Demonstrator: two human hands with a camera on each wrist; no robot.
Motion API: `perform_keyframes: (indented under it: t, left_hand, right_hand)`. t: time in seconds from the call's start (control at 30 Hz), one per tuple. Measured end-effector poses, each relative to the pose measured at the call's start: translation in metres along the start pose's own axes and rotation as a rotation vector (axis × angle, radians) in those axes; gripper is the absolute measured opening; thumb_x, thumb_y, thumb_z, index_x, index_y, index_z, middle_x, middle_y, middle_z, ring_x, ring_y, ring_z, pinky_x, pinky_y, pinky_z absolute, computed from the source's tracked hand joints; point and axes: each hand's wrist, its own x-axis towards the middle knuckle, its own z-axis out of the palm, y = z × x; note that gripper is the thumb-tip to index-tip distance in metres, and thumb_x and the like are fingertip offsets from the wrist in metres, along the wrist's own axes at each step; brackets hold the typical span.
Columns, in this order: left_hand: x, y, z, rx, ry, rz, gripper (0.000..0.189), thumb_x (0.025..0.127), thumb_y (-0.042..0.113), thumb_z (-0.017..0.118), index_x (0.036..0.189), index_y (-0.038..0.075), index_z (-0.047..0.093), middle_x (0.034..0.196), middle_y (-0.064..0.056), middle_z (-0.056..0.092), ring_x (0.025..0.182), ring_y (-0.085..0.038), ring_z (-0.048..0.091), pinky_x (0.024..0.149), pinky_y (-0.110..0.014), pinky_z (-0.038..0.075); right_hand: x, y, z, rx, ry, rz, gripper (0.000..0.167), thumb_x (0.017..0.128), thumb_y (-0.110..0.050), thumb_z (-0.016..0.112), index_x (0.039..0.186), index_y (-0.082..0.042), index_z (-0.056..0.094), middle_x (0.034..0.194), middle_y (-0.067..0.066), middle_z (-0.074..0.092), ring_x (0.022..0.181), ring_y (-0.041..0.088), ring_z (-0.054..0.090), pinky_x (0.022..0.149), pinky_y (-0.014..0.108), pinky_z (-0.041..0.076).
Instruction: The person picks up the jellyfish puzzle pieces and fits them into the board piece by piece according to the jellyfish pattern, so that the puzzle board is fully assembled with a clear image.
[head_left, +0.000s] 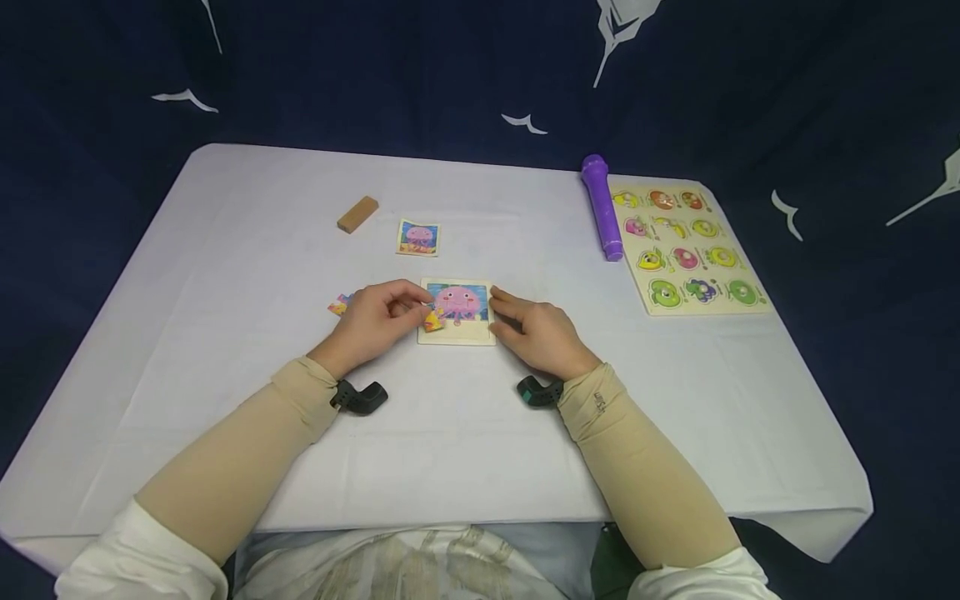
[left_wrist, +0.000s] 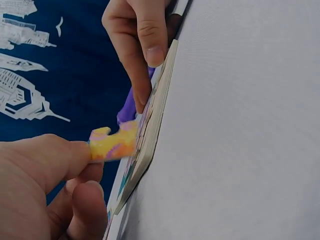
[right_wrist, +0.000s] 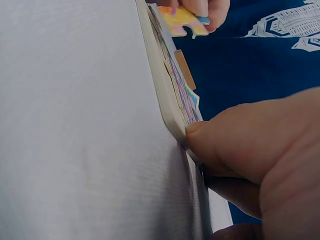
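Note:
My left hand (head_left: 377, 321) pinches a yellow jigsaw piece (left_wrist: 114, 145) between thumb and fingertips, over the lower left of a small puzzle board (head_left: 465, 335). Inside the board's frame, a pink jellyfish picture (head_left: 456, 300) fills the upper part; bare pale wood shows below it. At the board's right edge rests my right hand (head_left: 545, 335), thumb near the front corner and fingers farther back. The right wrist view shows its thumb (right_wrist: 220, 142) against the board's rim. Another colourful puzzle piece (head_left: 340, 305) lies left of the board, partly behind my left hand.
A small jellyfish picture card (head_left: 418, 238) lies beyond the board, with a tan wooden block (head_left: 357, 214) to its left. Toward the back right, a purple microphone-shaped toy (head_left: 602, 208) lies along the left edge of a fruit puzzle board (head_left: 708, 305). A white cloth covers the table (head_left: 225, 275).

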Motion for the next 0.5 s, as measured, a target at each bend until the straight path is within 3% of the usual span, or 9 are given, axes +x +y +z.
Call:
perform_keyframes:
  t: [0.07, 0.17, 0.5]
  left_hand:
    - [0.0005, -0.0006, 0.0003, 0.025, -0.004, 0.003, 0.013, 0.097, 0.020, 0.072, 0.109, 0.018, 0.076, 0.082, 0.002, 0.070, 0.064, -0.017, 0.054, 0.098, -0.045, 0.041]
    - [0.0012, -0.0008, 0.0004, 0.055, -0.016, 0.005, 0.013, 0.097, 0.022, 0.073, 0.109, 0.019, 0.077, 0.081, 0.003, 0.070, 0.063, -0.017, 0.054, 0.109, -0.052, 0.030]
    - [0.0033, -0.0015, 0.0003, 0.081, -0.044, 0.004, 0.017, 0.096, 0.021, 0.075, 0.112, 0.018, 0.079, 0.084, 0.002, 0.074, 0.067, -0.017, 0.057, 0.104, -0.047, 0.032]
  right_hand:
    - [-0.0002, -0.0001, 0.0001, 0.001, 0.002, -0.003, 0.049, 0.101, -0.028, 0.065, 0.145, -0.008, 0.057, 0.156, 0.002, 0.050, 0.140, 0.027, 0.051, 0.113, 0.047, 0.043]
    - [-0.0002, 0.0002, 0.0006, -0.001, 0.007, -0.006, 0.049, 0.101, -0.028, 0.065, 0.145, -0.008, 0.058, 0.156, 0.002, 0.050, 0.140, 0.027, 0.052, 0.113, 0.047, 0.043]
    - [0.0008, 0.0011, 0.0014, -0.011, -0.002, -0.003, 0.049, 0.102, -0.029, 0.064, 0.145, -0.008, 0.057, 0.156, 0.002, 0.050, 0.140, 0.027, 0.051, 0.113, 0.047, 0.043]
